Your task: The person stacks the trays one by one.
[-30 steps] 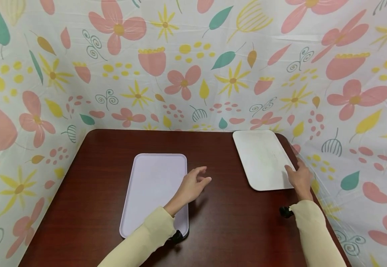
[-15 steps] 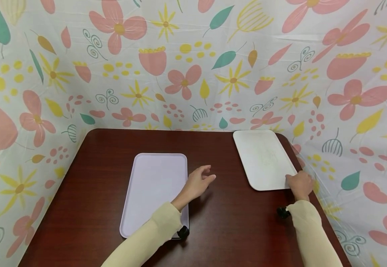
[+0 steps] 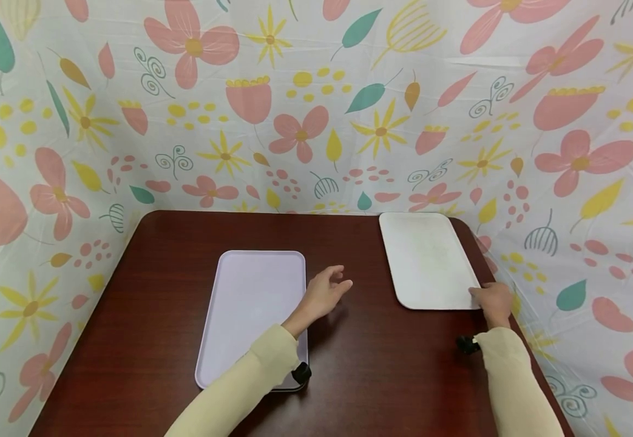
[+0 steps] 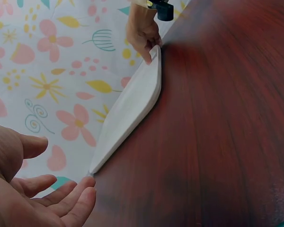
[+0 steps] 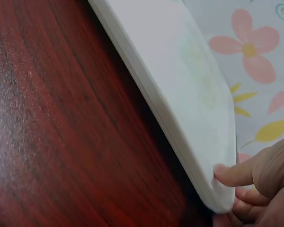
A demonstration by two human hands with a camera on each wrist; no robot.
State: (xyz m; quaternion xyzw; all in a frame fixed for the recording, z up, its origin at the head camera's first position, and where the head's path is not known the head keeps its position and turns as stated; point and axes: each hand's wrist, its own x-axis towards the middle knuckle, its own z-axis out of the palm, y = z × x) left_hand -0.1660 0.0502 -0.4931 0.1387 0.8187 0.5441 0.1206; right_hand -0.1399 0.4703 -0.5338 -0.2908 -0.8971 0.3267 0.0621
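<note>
A white tray (image 3: 429,262) lies at the far right of the table. My right hand (image 3: 494,301) grips its near right corner, and in the right wrist view the thumb (image 5: 232,175) presses on top while the other fingers curl beneath the rim. To the left lies a lavender tray (image 3: 256,291), partly hidden behind my left forearm. My left hand (image 3: 323,294) hovers just past that tray's right edge, its fingers loosely bent and holding nothing. The left wrist view shows this hand (image 4: 42,194) apart from the white tray (image 4: 130,104).
Both trays sit on a dark reddish-brown wooden table (image 3: 371,352). A white sheet with a flower print (image 3: 316,109) hangs behind and along the sides of the table. The white tray lies close to the table's right edge.
My right hand has drawn back slightly and taken hold of the white tray's corner. That tray has shifted a little to the left. My left hand has drifted slightly right.
</note>
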